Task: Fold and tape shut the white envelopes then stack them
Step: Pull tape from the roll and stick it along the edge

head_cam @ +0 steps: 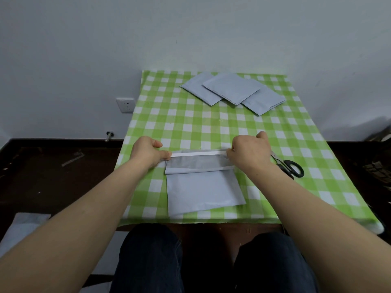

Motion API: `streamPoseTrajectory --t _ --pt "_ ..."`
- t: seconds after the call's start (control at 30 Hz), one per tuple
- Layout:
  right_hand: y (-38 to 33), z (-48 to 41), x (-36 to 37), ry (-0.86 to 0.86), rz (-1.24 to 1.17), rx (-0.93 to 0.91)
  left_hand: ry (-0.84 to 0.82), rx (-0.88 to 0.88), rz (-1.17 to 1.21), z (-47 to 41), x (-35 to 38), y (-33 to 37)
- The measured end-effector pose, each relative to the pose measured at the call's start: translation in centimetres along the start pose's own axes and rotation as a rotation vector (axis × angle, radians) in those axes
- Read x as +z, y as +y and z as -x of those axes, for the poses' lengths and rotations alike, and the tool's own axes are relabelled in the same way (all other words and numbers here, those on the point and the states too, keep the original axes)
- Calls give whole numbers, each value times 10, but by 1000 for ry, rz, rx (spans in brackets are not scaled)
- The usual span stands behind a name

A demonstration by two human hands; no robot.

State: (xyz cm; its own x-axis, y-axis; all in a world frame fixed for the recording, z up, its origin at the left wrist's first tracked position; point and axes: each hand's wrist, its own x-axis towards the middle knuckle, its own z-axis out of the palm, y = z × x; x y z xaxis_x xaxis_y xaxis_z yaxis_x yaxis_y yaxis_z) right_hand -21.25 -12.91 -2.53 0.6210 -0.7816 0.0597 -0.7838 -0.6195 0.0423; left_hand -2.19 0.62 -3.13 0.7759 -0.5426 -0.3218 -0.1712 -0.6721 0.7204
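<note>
**Envelope point(203, 191) pinched at both ends**

It lies up front on the checked cloth point(190, 119). Left hand point(148, 152) and right hand point(249, 153) each pinch one end of the white strip point(197, 153) along its far edge. Scissors point(289, 166) by the right hand, more envelopes point(230, 89) farther back.

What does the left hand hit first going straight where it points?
Left hand points forward and right. Beyond the white strip it pinches, only bare checked cloth, then probably the far pile of envelopes; depth unclear.
</note>
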Motion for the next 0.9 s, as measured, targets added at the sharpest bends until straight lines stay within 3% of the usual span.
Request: streamPoseTrajectory --t 0.37,0.9 --pt "-3 1 -1 -3 30 -15 23 38 -96 3 3 0" --pt "-2 2 -1 -3 47 -18 19 158 -494 9 11 18"
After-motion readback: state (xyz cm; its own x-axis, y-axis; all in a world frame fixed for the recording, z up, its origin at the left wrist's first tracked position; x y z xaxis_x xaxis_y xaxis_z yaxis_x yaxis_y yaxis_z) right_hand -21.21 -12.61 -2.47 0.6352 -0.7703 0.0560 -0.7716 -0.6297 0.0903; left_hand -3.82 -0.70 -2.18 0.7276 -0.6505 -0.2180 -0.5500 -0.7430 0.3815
